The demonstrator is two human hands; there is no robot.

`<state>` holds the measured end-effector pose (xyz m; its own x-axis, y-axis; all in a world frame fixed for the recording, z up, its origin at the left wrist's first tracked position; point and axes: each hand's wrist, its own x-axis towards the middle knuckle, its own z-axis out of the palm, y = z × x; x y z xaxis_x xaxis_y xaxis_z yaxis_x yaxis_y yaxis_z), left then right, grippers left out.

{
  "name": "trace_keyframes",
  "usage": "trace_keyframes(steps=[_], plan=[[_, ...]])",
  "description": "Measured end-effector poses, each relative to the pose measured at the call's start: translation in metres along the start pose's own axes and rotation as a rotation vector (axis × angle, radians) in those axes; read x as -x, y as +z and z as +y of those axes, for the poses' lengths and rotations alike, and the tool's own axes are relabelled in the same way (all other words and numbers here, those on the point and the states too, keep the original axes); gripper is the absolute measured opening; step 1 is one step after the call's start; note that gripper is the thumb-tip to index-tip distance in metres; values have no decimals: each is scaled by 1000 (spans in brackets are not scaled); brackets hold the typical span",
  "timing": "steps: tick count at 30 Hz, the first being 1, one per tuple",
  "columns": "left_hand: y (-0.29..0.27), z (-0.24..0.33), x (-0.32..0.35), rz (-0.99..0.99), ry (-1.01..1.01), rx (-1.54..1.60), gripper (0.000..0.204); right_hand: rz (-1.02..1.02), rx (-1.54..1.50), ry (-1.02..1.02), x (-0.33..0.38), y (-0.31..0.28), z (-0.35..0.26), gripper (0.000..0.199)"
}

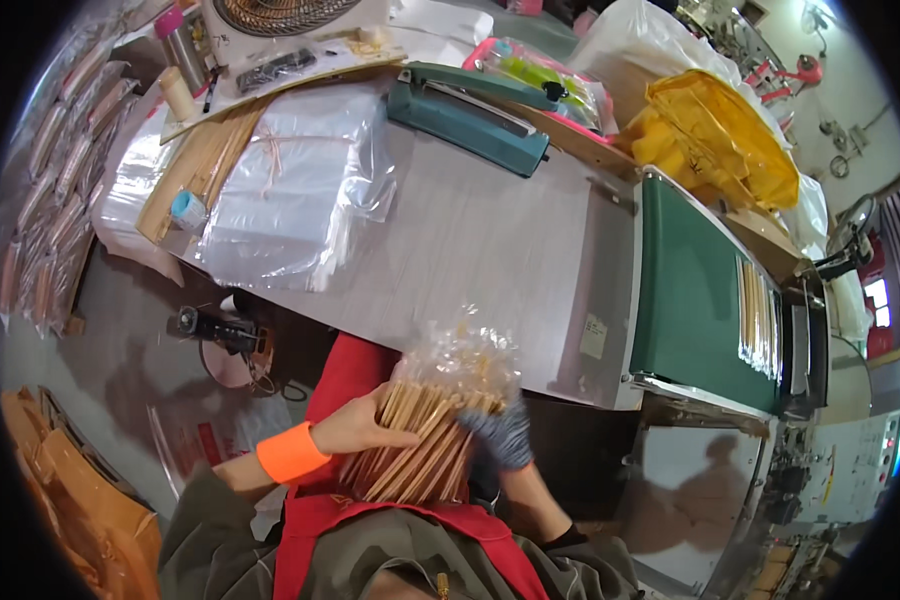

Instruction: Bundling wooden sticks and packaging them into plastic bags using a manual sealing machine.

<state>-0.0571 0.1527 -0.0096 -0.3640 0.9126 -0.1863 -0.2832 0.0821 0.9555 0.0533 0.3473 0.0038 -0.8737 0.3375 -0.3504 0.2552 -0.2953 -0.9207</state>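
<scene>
A thick bundle of thin wooden sticks [425, 450], looking like chopsticks, is held over my lap at the table's front edge. Crumpled clear plastic [467, 352] covers its far end, while the near ends fan out toward my red apron. My left hand [355, 428], bare and with an orange band at the wrist, grips the bundle from the left, its thumb lying across the sticks. On the right side, my right hand [504, 434] in a grey glove is closed around the bundle near the plastic; its fingertips are partly hidden.
Clear plastic bags [285, 190] lie stacked at the table's left, beside a blue tape roll [188, 210]. A teal bag sealer [468, 120] stands at the back. To the right, a green conveyor belt [685, 290] carries packed sticks [758, 315]. Wrapped bundles [60, 200] pile up far left.
</scene>
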Motion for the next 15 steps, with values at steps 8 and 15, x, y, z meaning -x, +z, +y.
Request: trace_keyframes(steps=[8,15], plan=[[13,-15,-33,38,95,90,85,-465,553,-227,-48,3,-54,68],[43,54,-29,479,135,-493,87,-549,1189,-957,-93,-14,-4,38]])
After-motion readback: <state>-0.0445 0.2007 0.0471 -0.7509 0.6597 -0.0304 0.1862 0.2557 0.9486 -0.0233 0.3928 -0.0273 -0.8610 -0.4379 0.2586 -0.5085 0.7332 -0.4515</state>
